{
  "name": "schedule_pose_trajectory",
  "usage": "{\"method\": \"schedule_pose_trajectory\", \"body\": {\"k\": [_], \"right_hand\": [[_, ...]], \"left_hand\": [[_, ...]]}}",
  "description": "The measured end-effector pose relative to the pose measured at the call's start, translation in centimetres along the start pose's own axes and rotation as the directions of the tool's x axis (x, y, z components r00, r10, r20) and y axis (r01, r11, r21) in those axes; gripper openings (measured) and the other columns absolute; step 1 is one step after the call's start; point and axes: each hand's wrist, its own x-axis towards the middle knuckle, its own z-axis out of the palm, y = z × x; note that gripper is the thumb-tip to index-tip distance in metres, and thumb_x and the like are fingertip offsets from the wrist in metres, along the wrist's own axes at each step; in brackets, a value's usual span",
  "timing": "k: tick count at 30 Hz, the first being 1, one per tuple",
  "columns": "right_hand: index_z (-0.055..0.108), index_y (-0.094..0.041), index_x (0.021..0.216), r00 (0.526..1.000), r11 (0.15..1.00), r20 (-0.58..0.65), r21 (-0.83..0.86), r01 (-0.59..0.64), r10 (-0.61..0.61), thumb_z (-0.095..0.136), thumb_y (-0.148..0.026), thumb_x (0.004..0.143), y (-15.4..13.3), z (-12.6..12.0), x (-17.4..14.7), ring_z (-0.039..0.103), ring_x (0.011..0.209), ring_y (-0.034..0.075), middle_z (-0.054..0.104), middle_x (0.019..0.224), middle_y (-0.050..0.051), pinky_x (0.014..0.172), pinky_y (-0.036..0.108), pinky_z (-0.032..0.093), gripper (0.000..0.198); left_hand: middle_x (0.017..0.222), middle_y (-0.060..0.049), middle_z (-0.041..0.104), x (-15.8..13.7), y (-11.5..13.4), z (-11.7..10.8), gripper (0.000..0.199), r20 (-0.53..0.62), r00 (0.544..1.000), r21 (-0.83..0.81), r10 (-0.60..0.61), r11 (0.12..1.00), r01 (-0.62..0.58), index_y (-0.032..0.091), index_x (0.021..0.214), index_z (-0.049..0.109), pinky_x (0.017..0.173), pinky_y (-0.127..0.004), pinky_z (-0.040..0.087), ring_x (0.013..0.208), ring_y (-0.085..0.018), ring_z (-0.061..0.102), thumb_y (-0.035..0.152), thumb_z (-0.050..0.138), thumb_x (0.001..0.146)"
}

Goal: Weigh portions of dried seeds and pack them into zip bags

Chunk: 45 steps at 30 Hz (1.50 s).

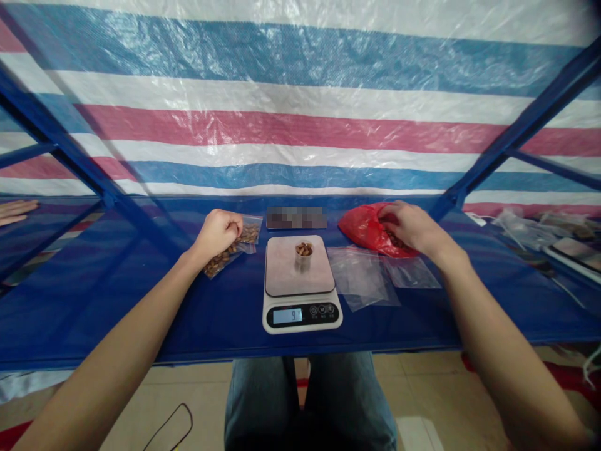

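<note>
My left hand (220,232) is closed, its fingers curled over small zip bags (250,233) filled with brown pieces like seeds or nuts; whether anything is pinched in it is hidden. My right hand (407,227) reaches into the mouth of a red plastic bag (359,224), where brown pieces show; its fingertips are hidden inside. Between my hands stands a white kitchen scale (277,279) with a lit display (287,316) that seems to read 9.1. On its plate sits a small clear cup (303,259) heaped with the brown pieces.
Flat clear zip bags (361,279) lie right of the scale, partly under the red bag. A blurred-out plate (297,217) stands behind the scale. Blue frame bars (504,141) slant up on both sides. Another person's hand (17,212) shows at far left. Plastic bags (530,228) lie at far right.
</note>
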Motion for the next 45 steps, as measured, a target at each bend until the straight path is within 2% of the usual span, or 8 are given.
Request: {"method": "schedule_pose_trajectory", "body": {"k": [5,14,20,23,28,31,34,45], "right_hand": [[0.078,-0.016,0.118,0.998,0.996,0.060,-0.085,0.032,-0.027,0.054,-0.002,0.086,0.6,2.4,0.1,0.071,0.123,0.031,0.076,0.132,0.018,0.107,0.039,0.055,0.043],[0.079,-0.019,0.093,0.999,1.000,0.031,-0.021,0.017,-0.017,0.054,-0.011,0.092,0.1,1.4,0.6,0.077,0.088,0.029,0.083,0.094,0.013,0.082,0.036,0.055,0.026],[0.079,-0.021,0.092,0.968,0.983,-0.220,0.160,-0.090,0.124,0.062,-0.023,0.094,-0.6,-1.9,0.2,0.076,0.084,0.032,0.083,0.094,0.013,0.083,0.043,0.057,0.017],[0.078,-0.021,0.096,0.914,0.912,-0.358,0.409,-0.031,0.191,0.071,-0.033,0.092,-3.9,-3.5,-0.2,0.075,0.078,0.028,0.082,0.093,0.010,0.078,0.043,0.060,0.015],[0.079,-0.023,0.097,0.964,0.783,-0.247,0.580,0.225,-0.095,0.072,-0.031,0.096,-14.1,-3.4,-0.9,0.075,0.086,0.024,0.081,0.096,0.006,0.082,0.038,0.060,0.011],[0.078,-0.022,0.095,0.935,0.708,-0.171,0.615,0.348,-0.311,0.068,-0.020,0.098,-18.1,-2.2,-0.7,0.075,0.087,0.022,0.081,0.096,0.005,0.080,0.035,0.058,0.011],[0.077,-0.021,0.094,0.918,0.685,-0.145,0.624,0.375,-0.370,0.068,-0.014,0.098,-18.9,-1.2,-0.5,0.074,0.086,0.021,0.080,0.094,0.005,0.079,0.034,0.056,0.012],[0.077,-0.021,0.096,0.912,0.660,-0.144,0.647,0.381,-0.385,0.075,-0.015,0.097,-18.2,-0.1,-0.7,0.070,0.087,0.018,0.075,0.096,0.003,0.081,0.031,0.053,0.006]], "left_hand": [[0.050,0.000,0.061,0.1,-0.2,0.1,0.020,0.006,1.000,0.001,0.007,1.000,-0.007,0.022,0.051,0.059,0.060,-0.029,0.040,0.052,-0.017,0.059,0.018,0.043,0.063],[0.050,-0.001,0.061,0.0,0.1,0.1,0.021,0.013,1.000,0.005,0.007,1.000,-0.007,0.021,0.050,0.059,0.061,-0.029,0.040,0.052,-0.018,0.059,0.017,0.043,0.063],[0.052,-0.001,0.063,0.1,0.1,0.0,0.022,0.019,1.000,0.004,0.017,1.000,-0.017,0.022,0.051,0.060,0.063,-0.030,0.041,0.054,-0.018,0.061,0.017,0.043,0.065],[0.053,-0.001,0.064,0.1,0.0,0.0,0.021,0.023,1.000,0.005,0.016,1.000,-0.016,0.022,0.051,0.060,0.063,-0.030,0.041,0.054,-0.018,0.061,0.016,0.044,0.063],[0.052,-0.001,0.063,0.2,-0.1,0.1,0.020,0.038,0.999,0.009,0.013,1.000,-0.014,0.022,0.051,0.059,0.062,-0.030,0.040,0.053,-0.018,0.060,0.017,0.043,0.063],[0.051,0.000,0.062,0.1,-0.1,0.0,0.020,0.044,0.999,0.013,0.012,1.000,-0.013,0.021,0.051,0.059,0.061,-0.030,0.039,0.052,-0.017,0.059,0.017,0.043,0.062],[0.053,-0.001,0.063,0.1,0.0,-0.1,0.020,0.042,0.999,0.015,0.009,1.000,-0.010,0.021,0.052,0.060,0.062,-0.030,0.040,0.053,-0.018,0.060,0.017,0.044,0.063],[0.053,-0.001,0.063,0.2,0.2,-0.1,0.022,0.030,0.998,0.026,0.047,0.999,-0.048,0.021,0.052,0.060,0.063,-0.029,0.041,0.053,-0.017,0.061,0.014,0.044,0.065]]}}
